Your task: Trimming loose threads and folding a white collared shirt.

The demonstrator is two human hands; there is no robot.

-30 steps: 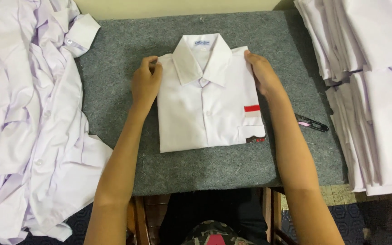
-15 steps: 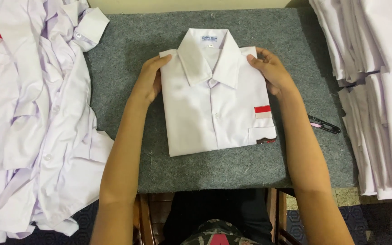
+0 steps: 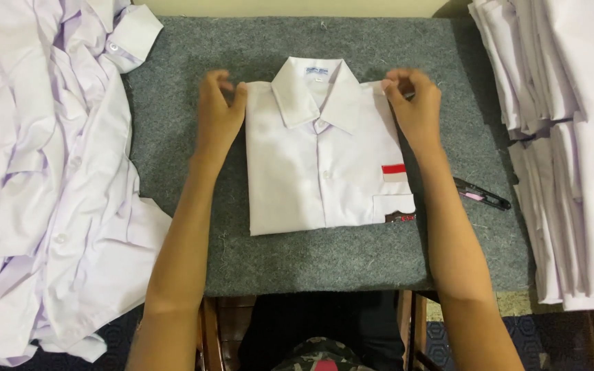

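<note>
A folded white shirt lies collar-up on the grey felt table top, with a red-and-white patch above its chest pocket. My left hand is at the shirt's left shoulder corner, fingers curled and thumb pinching the edge. My right hand pinches the right shoulder corner in the same way. Both forearms run along the shirt's sides.
A loose heap of unfolded white shirts covers the left side. A stack of folded white shirts stands at the right. Small black thread snips lie on the felt right of the shirt.
Both hands have gone from lying flat along the shirt's shoulders to pinching its top corners with curled fingers. The shirt has stayed in place.
</note>
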